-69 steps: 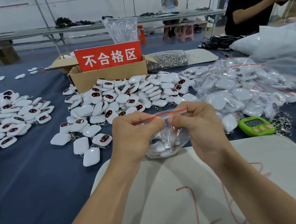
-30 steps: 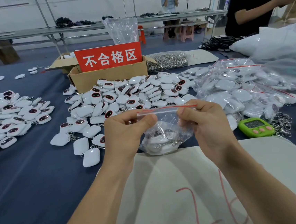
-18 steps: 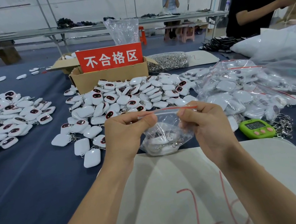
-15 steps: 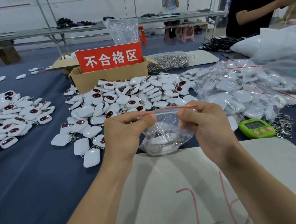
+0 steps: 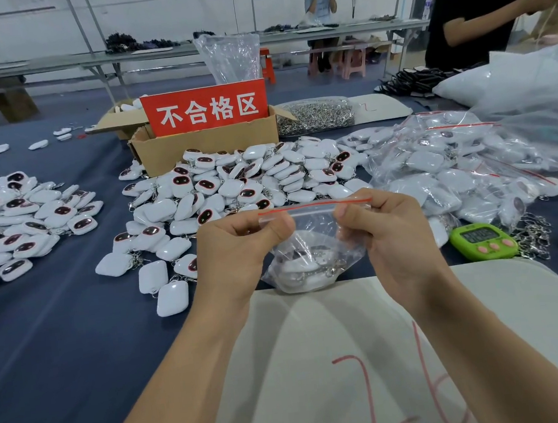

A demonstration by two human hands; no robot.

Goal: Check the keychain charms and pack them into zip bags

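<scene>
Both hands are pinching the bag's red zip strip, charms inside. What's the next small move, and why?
Probably slide the right hand along the red zip strip toward the left hand, pressing it shut. Each hand pinches one end, charms sit in the zip bag, and the strip's middle cannot be confirmed sealed.

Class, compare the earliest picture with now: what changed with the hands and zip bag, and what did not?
The left hand and right hand, earlier touching mid-strip, slid apart along the red strip of the zip bag, now stretched straight between them. Unchanged: both hands pinch the bag, charms inside; loose charms, cardboard box and green timer.
</scene>
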